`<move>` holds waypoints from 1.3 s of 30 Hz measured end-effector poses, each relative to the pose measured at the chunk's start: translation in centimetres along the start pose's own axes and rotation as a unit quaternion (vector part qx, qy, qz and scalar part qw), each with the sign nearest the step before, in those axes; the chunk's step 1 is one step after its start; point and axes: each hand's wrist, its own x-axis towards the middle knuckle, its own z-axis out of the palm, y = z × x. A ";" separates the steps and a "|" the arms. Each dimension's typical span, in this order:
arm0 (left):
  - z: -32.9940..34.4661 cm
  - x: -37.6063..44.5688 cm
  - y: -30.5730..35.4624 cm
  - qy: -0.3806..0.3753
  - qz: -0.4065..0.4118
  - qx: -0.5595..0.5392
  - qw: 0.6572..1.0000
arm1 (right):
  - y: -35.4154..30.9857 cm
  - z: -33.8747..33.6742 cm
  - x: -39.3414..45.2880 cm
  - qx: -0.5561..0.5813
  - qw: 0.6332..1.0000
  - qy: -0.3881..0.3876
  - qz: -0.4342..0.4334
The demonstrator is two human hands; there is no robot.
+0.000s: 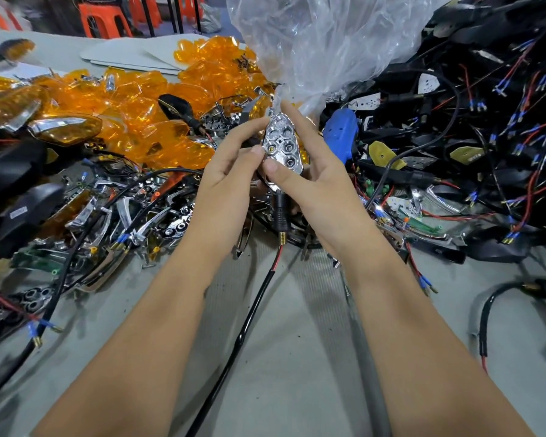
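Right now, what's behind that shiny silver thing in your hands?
Behind the silver reflector, pinched by the left hand and right hand, a clear plastic bag rises, with orange lenses piled beside it. The reflector's own back is covered by the fingers.

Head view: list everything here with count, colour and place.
chrome reflector: one, silver, held at centre
black cable: one, black, from below the reflector to the near edge
amber lenses: many, orange, upper left heap
chrome parts: many, silver, left pile
wired housings: many, black, right heap
plastic bag: one, clear, top centre
blue object: one, blue, right of the reflector
stools: several, orange-red, far top left
table: one, grey, underneath
left hand: one, pinches the reflector's left edge
right hand: one, grips the reflector's right side
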 end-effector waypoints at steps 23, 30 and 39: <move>0.1 1.2 -1.2 -0.019 -0.058 -0.159 0.985 | -0.1 0.7 0.1 0.002 0.996 0.009 0.094; -0.4 1.5 -1.2 -0.022 -0.045 -0.199 0.979 | -0.7 1.6 0.1 0.021 0.996 0.014 0.090; -1.2 1.7 -1.1 0.034 -0.070 -0.201 0.977 | 0.4 2.3 -0.2 -0.101 0.987 0.005 0.126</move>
